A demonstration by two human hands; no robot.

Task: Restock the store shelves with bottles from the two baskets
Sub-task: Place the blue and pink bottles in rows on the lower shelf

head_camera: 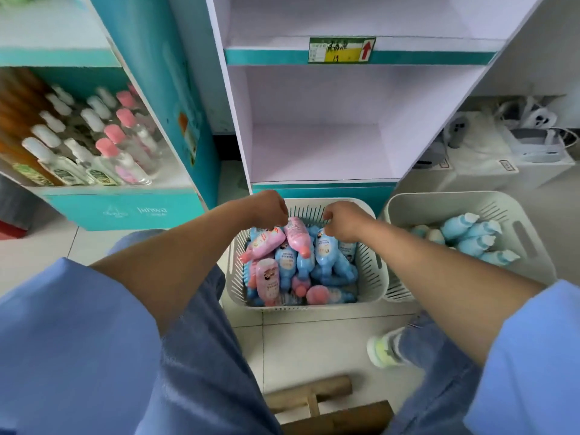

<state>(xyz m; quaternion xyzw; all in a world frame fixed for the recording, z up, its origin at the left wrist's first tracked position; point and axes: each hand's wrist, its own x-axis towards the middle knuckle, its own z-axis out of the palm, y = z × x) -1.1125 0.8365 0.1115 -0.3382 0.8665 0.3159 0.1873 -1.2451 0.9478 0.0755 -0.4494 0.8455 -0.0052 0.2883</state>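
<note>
bottles (326, 255) in basket (372, 277), shelf (94, 211) marked jahwa

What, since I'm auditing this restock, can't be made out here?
Head view: left hand and right hand grips, fingers hidden behind their own knuckles.
Head view: bottle count in the slatted basket, lower ones buried under the pile.
Head view: shelf tag writing, too small and blurred.
Head view: wooden object, cut by the bottom edge.
</note>
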